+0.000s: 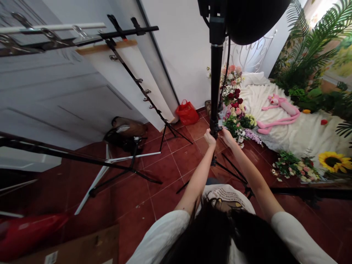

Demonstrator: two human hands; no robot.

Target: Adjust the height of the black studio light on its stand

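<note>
Looking down from the head camera, catching a left hand [210, 138] and a right hand [227, 137] closing narrowly around a black light stand [215, 73] at a joint low on its pole, with the fingers [208, 134] curled against it and a round black lamp shade [254, 18] topping the pole. Showing, on the red tile floor [181, 161] by the wall, a red plastic bag [187, 113] bulging, its contents hidden. Showing also a brown-and-black bag [128, 128] slumped behind a tripod [134, 161], its contents too hard to make out. Catching, at the lower left, a cardboard box [68, 247] cut off by the frame, with its inside out of sight, and a red object [30, 234] lying just beside it. Spreading beyond the hands, flower bunches [235, 110] lining a white cloth [297, 132], with a pink plush panther [277, 112] lying across the cloth and a sunflower [334, 161] resting near its edge.
</note>
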